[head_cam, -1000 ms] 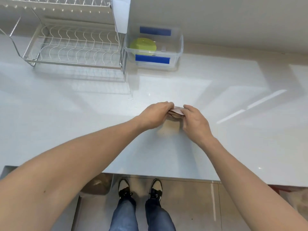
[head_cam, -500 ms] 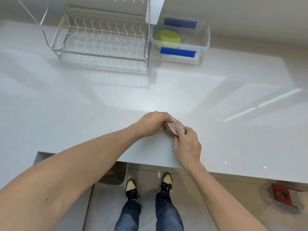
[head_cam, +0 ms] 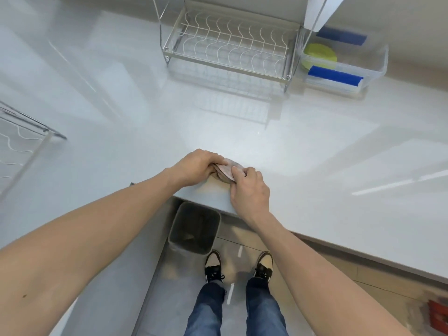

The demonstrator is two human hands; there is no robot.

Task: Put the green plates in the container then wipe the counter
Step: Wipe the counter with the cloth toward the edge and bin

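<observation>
**Single head view, looking steeply down**

Head camera is sitting above the counter [head_cam: 315,166] edge, tilting forward and down. Wide-angle lens is bending the edges. Both forearms are entering from 6–7 o'clock. Dish rack [head_cam: 228,47] is showing far off at 12, feet at 6. No second view overlapping.

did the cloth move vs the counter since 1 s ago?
Yes. The cloth, held in the left hand and right hand, has come toward the person: it now sits by the counter near edge, farther from the container.
</observation>
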